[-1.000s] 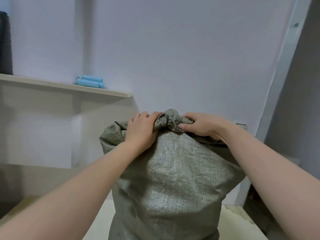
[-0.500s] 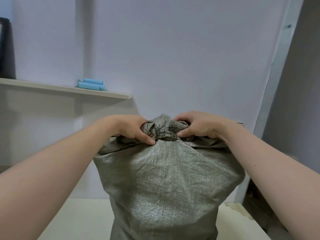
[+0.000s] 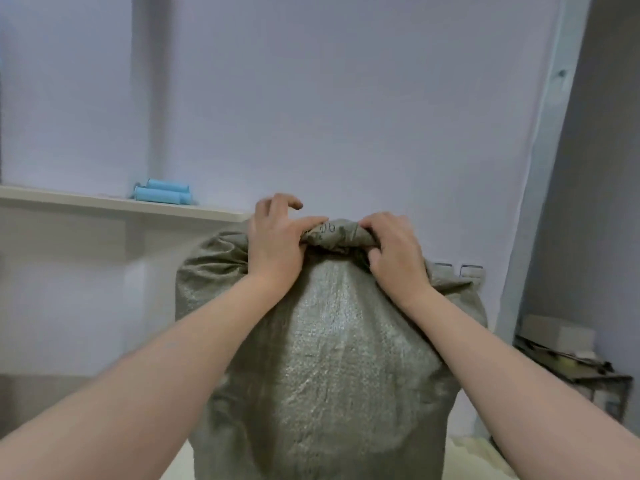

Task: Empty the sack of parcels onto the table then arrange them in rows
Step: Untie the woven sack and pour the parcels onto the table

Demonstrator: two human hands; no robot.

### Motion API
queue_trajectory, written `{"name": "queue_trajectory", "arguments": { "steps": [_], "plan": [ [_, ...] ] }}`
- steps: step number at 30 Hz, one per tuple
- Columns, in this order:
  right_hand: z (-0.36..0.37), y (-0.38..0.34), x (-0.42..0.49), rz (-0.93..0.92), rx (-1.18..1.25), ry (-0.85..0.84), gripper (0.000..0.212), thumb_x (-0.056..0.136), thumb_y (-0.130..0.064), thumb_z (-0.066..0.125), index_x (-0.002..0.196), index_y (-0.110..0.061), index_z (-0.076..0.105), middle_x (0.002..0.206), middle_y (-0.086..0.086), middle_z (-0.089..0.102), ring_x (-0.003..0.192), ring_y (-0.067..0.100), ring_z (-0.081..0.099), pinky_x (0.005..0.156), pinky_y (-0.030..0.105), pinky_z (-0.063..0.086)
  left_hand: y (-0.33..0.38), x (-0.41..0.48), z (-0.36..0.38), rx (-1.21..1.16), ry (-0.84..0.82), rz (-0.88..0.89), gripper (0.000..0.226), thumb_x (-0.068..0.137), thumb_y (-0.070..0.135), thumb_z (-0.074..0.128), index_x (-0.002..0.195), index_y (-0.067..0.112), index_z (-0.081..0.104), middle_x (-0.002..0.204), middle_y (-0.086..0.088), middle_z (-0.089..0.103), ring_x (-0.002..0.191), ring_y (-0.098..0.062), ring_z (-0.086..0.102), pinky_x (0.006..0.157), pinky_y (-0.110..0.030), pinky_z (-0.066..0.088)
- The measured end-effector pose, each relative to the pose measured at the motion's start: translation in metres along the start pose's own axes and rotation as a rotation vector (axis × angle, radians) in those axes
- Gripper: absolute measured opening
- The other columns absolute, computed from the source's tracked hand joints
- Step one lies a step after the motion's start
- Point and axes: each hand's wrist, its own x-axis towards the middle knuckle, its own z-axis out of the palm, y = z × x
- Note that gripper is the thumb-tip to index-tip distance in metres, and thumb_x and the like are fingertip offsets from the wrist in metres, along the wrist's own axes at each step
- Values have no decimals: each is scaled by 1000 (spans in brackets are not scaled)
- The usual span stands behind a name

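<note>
A full grey-green woven sack (image 3: 332,358) stands upright on the pale table (image 3: 485,459) right in front of me. Its mouth is bunched into a knot (image 3: 337,235) at the top. My left hand (image 3: 273,244) pinches the knot's left side with thumb and palm, and its fingers are lifted above the fabric. My right hand (image 3: 394,254) grips the knot's right side with curled fingers. The parcels are hidden inside the sack.
A white wall shelf (image 3: 121,202) at the left carries blue rolls (image 3: 162,192). A low stand with a box (image 3: 568,358) sits at the right by a grey door frame. Wall sockets (image 3: 467,271) show behind the sack.
The sack sits lower in view as my head tilted up. My left hand has shifted from gripping below the knot to its left side, with fingers raised. My right hand stays on the knot.
</note>
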Motion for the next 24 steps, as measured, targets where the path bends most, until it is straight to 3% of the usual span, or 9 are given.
{"name": "queue_trajectory", "arguments": {
  "steps": [3, 5, 7, 10, 12, 14, 16, 19, 24],
  "plan": [
    [21, 11, -20, 65, -42, -205, 40, 71, 9, 52, 103, -12, 63, 111, 11, 46, 106, 29, 40, 85, 21, 24, -11, -30, 21, -60, -360, -130, 46, 93, 19, 49, 126, 51, 57, 133, 3, 60, 119, -28, 55, 91, -39, 48],
    [18, 10, -14, 82, -74, -404, 37, 77, -2, 55, 112, -16, 57, 116, 10, 47, 113, 30, 39, 91, 25, 26, -10, -33, 22, -19, -348, -135, 46, 94, 23, 44, 129, 53, 53, 123, 4, 66, 109, -28, 61, 81, -37, 49],
    [-2, 2, -1, 145, -43, -625, 30, 87, -33, 60, 116, -26, 56, 117, 0, 54, 115, 23, 46, 97, 33, 34, -9, -34, 18, 46, -285, -110, 44, 95, 24, 43, 130, 50, 52, 117, 2, 67, 105, -29, 61, 78, -37, 48],
    [-39, -10, 17, 358, 131, -664, 47, 89, -67, 43, 107, -32, 68, 113, -13, 59, 106, 9, 52, 90, 30, 36, -12, -39, 15, 34, -207, -90, 44, 94, 22, 46, 128, 47, 54, 109, 2, 67, 101, -28, 61, 76, -37, 46],
    [-47, -2, 20, 442, 12, -635, 52, 89, -66, 44, 111, -25, 68, 122, -5, 60, 109, 15, 54, 91, 31, 39, -10, -44, 11, 16, -172, -75, 45, 92, 17, 48, 127, 45, 55, 105, 3, 66, 98, -27, 61, 74, -35, 43],
    [-49, 0, 10, 503, -66, -834, 59, 88, -68, 45, 123, -23, 59, 129, -1, 56, 119, 21, 52, 102, 37, 39, -5, -49, 8, -19, -172, -67, 49, 90, 13, 50, 128, 43, 56, 104, 3, 65, 97, -27, 60, 76, -35, 40],
    [-47, 3, 1, 555, 42, -957, 62, 88, -66, 47, 135, -25, 51, 137, -5, 50, 126, 18, 46, 111, 36, 31, -3, -54, 4, -42, -187, -68, 53, 87, 9, 52, 128, 42, 55, 105, 5, 63, 100, -25, 59, 82, -37, 41],
    [-52, -4, -7, 550, 212, -910, 66, 90, -48, 59, 148, -26, 36, 146, -5, 41, 137, 14, 36, 116, 31, 23, -3, -56, 0, -32, -229, -108, 52, 86, 10, 52, 128, 41, 54, 111, 5, 62, 107, -23, 57, 88, -40, 40],
    [-51, -24, -13, 337, -10, -889, 68, 89, -17, 66, 149, -31, 34, 149, -4, 43, 133, 16, 41, 109, 24, 29, 4, -46, -19, -195, -593, -132, 69, 80, 33, 50, 147, 36, 33, 138, -5, 48, 130, -27, 41, 110, -41, 32]
  ]
}}
